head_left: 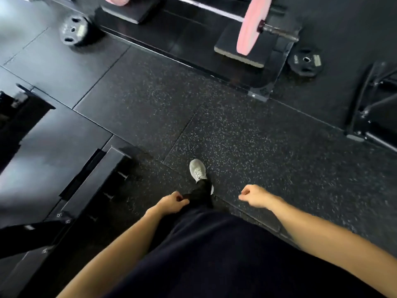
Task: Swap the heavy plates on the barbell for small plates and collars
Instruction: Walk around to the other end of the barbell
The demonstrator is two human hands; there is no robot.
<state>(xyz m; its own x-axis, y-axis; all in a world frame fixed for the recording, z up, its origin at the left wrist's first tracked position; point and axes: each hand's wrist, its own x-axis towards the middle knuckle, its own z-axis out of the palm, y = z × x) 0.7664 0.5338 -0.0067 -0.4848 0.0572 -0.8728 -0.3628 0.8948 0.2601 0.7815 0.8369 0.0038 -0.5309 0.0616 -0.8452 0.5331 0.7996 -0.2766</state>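
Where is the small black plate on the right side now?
The small black round plate lies flat on the floor at upper right, just beyond the barbell's sleeve end, near the pink plate.

Bare forearms, no sleeves visible, nothing on either wrist. Left hand and right hand bare, no gloves or rings seen. Dark navy top or shorts fills lower frame. Black trouser leg. Light grey lace-up sneaker.

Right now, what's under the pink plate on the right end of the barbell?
The pink plate stands on a black block with a pale lower layer, set on the platform. The plate hides the contact spot, and what lies beneath the block cannot be seen.
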